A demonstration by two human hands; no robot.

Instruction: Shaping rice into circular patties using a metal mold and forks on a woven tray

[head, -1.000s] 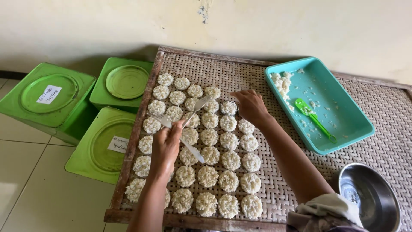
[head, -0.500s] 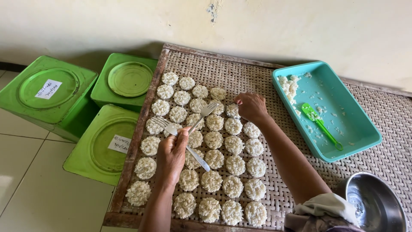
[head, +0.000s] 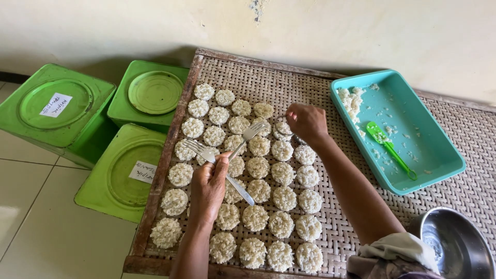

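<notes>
Holding two metal forks crossed in its closed grip, the left hand hovers over the rows of white rice cakes laid out on a woven tray; the fork tines point up and away from the grip, one pair toward the left tray edge, the other toward the right hand. The right hand sits beyond and to the right of the left, its fingers pinched shut on the edge of one rice cake in the upper rows. Farther right of that grip lies a teal plastic tub with rice scraps and a green spatula. Below it, a steel bowl shows partly. Left of the left hand stand three green tins on the tiled floor.
</notes>
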